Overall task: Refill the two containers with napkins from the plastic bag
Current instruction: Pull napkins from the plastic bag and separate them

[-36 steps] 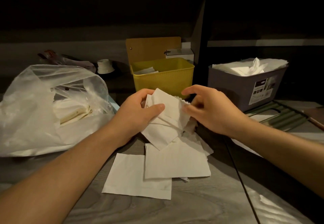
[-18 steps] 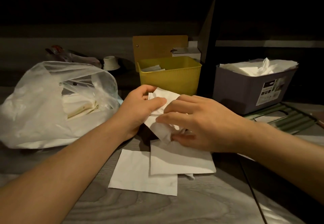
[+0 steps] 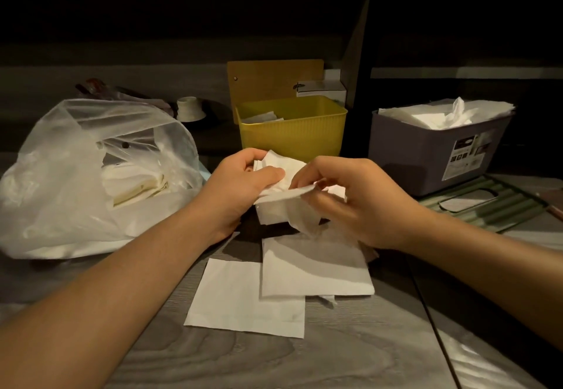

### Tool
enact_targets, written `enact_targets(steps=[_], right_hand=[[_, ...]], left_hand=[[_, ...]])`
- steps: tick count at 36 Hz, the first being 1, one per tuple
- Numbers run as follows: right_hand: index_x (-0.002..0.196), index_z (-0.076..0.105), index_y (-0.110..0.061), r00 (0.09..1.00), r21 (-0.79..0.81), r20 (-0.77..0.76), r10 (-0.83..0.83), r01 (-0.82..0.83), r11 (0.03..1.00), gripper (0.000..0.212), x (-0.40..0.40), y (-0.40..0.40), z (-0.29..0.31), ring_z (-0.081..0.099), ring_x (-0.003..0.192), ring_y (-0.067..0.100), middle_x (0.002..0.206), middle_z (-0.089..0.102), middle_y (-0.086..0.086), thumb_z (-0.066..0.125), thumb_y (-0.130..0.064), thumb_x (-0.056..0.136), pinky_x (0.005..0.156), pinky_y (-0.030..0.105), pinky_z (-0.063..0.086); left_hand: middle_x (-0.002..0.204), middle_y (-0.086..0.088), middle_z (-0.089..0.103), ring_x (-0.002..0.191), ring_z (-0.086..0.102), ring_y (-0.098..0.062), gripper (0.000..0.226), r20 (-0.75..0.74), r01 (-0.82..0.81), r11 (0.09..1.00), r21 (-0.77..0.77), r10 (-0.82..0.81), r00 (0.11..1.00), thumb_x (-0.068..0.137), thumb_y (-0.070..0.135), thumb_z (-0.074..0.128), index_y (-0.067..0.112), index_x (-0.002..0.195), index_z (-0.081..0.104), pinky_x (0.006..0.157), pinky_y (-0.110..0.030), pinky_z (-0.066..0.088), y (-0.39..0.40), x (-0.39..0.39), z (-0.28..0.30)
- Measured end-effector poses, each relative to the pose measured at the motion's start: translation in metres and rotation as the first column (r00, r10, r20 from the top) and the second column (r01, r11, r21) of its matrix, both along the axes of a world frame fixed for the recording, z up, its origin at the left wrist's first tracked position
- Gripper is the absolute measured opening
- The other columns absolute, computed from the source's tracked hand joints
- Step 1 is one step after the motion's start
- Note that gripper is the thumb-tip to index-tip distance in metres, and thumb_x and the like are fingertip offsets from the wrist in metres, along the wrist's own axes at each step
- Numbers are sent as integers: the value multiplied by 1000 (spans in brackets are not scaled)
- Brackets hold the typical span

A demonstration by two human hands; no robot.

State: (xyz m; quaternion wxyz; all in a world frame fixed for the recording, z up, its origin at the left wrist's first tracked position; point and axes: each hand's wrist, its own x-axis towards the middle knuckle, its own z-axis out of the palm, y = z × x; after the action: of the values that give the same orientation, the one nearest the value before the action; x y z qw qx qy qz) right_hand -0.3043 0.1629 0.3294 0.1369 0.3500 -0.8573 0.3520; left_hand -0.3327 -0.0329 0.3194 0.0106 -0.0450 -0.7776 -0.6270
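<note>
My left hand [image 3: 240, 184] grips a small stack of white napkins [image 3: 274, 208] above the table's middle. My right hand [image 3: 356, 202] pinches one napkin [image 3: 286, 194] at the stack's right edge, lifted partly off it. Two flat napkins [image 3: 313, 269] lie overlapping on the table below my hands. A translucent plastic bag [image 3: 76, 181] with more napkins inside sits at the left. Behind my hands stands a yellow container [image 3: 292, 132], nearly bare inside. At the right, a grey container [image 3: 432, 157] is full of napkins to its rim.
A green ribbed lid [image 3: 484, 202] lies in front of the grey container. A brown board [image 3: 274, 80] and a white box [image 3: 323, 90] stand behind the yellow container. A small white cup [image 3: 190, 109] sits at the back left. A seam [image 3: 426, 312] runs down the table at right.
My right hand moved from lying over the stack to its right edge and lifted one napkin up. My left hand kept its grip on the stack.
</note>
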Motion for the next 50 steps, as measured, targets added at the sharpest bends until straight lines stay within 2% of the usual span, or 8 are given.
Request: enact_targets(steps=[12, 21, 28, 33, 38, 41, 45, 50], right_hand=[[97, 64, -17, 922, -561, 325, 209, 11, 828, 15, -4, 17, 36, 66, 80, 5, 82, 69, -14, 51, -12, 100, 72, 21, 52], [114, 62, -31, 978, 217, 88, -187, 164, 962, 16, -18, 14, 40, 57, 86, -5, 93, 57, -19, 55, -24, 102, 67, 8, 48], [132, 62, -26, 990, 260, 7, -141, 134, 956, 35, -30, -4, 29, 60, 97, 2, 108, 65, -15, 63, -20, 97, 81, 18, 53], [129, 62, -28, 988, 238, -56, -141, 150, 960, 36, -37, -8, 27, 61, 101, 7, 114, 64, -10, 68, -28, 93, 86, 26, 57], [143, 47, -30, 971, 61, -111, -210, 217, 974, 58, -26, 12, 19, 40, 123, 1, 146, 41, -7, 68, -39, 89, 97, 14, 42], [137, 50, -30, 933, 245, -360, -5, 99, 964, 56, -9, 17, 13, 35, 137, 16, 147, 37, 0, 66, -45, 85, 107, 28, 39], [144, 35, -42, 938, 512, -311, 152, 30, 859, 64, -1, 13, 5, 19, 146, 15, 155, 26, -8, 66, -46, 88, 114, 29, 22], [127, 66, -16, 899, 387, -406, 164, 7, 922, 37, -8, 14, 1, 54, 126, 20, 133, 60, 2, 59, -30, 93, 97, 32, 52]], left_hand=[[114, 3, 72, 101, 72, -16, 33, -12, 68, 996, 60, -67, 998, 94, 17, 69, 24, 125, 61, 86, -35, 61, -3, 0, -2], [110, 6, 73, 100, 70, -15, 33, -131, 121, 992, 36, -116, 985, 92, 12, 69, 28, 121, 64, 78, -31, 59, -2, 2, -6], [111, 0, 73, 105, 69, -17, 33, -117, 184, 980, 80, -174, 978, 93, 43, 60, 25, 120, 66, 85, -29, 55, 0, 6, 0], [115, 2, 70, 107, 69, -16, 51, -177, 215, 976, -23, -215, 960, 87, 10, 76, 27, 131, 56, 84, -33, 60, -4, 6, -5], [123, -1, 67, 112, 67, -20, 49, -125, 172, 974, 146, -155, 980, 89, 5, 72, 28, 129, 57, 88, -39, 60, -5, 3, -5], [120, -5, 71, 110, 69, -24, 44, -28, 109, 956, 273, -105, 994, 89, 3, 70, 21, 128, 60, 87, -38, 60, -4, 2, -3], [112, -4, 76, 103, 73, -22, 34, 44, 78, 946, 314, -96, 994, 92, 6, 68, 20, 123, 64, 83, -37, 61, -2, 3, 0], [110, -3, 76, 98, 74, -20, 28, 85, 42, 949, 311, -72, 994, 95, 10, 66, 19, 121, 65, 80, -35, 62, 1, 2, 2]])
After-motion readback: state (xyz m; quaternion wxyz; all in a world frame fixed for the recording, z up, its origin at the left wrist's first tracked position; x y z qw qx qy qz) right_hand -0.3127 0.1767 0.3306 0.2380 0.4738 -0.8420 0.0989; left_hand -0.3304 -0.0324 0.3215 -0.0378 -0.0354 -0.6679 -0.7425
